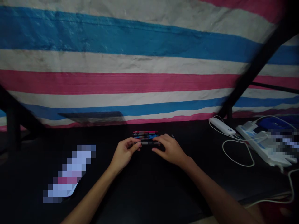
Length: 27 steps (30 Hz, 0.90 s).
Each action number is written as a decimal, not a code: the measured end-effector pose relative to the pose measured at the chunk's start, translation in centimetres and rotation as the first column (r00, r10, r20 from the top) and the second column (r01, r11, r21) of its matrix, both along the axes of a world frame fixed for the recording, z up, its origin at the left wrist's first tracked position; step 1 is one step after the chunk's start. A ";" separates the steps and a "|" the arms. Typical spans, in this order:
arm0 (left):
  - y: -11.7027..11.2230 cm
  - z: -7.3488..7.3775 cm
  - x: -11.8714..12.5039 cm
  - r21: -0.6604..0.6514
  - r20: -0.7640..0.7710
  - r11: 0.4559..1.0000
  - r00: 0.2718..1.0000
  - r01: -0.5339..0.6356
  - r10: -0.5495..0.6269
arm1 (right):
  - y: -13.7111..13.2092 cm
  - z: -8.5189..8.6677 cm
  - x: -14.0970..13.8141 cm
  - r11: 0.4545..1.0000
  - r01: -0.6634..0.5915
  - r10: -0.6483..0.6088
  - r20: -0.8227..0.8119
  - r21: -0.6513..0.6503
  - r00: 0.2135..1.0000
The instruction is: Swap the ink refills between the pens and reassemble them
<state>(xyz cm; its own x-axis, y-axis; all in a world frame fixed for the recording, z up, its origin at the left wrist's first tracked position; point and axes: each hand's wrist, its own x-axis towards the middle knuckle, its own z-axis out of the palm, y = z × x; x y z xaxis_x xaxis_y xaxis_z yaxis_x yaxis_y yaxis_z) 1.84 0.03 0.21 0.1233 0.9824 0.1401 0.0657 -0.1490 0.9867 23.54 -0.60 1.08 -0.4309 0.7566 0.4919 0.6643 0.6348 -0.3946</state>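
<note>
My left hand (125,152) is closed, thumb and fingers pinching the left end of a dark pen with a grey grip (146,143). The pen lies crosswise, low over the black table. At its right end is my right hand (171,148), its thumb apart from its curved fingers; whether the fingertips touch the pen I cannot tell. Just beyond are a red pen (146,132), a dark pen (142,134) and a blue pen (149,137), roughly parallel to it. The small dark tip of something (173,136) shows behind my right hand.
On the black table (144,189), a phone-like thing with a blurred, bright face (72,171) lies to the left. A white power strip (257,144), a white device (222,125) and looping cables (224,152) lie at right. Striped sheeting (121,82) hangs behind, with dark slanted bars (252,68) beside it.
</note>
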 end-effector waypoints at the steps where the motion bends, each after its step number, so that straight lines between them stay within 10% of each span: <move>1: -0.1 0.1 0.2 -0.042 0.030 0.999 0.999 0.021 -0.019 | -0.2 0.0 -0.3 0.999 0.015 -0.019 0.101 0.038 0.995; 8: -0.9 0.3 1.1 -0.225 0.148 0.957 0.977 0.182 -0.151 | -1.1 -0.3 -2.0 0.971 0.133 -0.202 0.382 0.199 0.902; 15: -1.8 0.1 1.7 0.154 -0.272 0.983 0.961 0.097 -0.052 | -1.0 -0.3 -2.1 0.968 0.248 -0.238 0.452 0.040 0.859; 21: -2.7 0.5 1.6 0.572 -0.537 0.767 0.839 0.291 0.082 | -1.1 0.0 -2.0 0.951 0.294 -0.204 0.522 -0.096 0.828; 27: -3.0 0.7 1.5 0.626 -0.649 0.645 0.751 0.437 0.121 | -0.7 -0.3 -1.0 0.975 0.125 -0.020 0.496 -0.181 0.868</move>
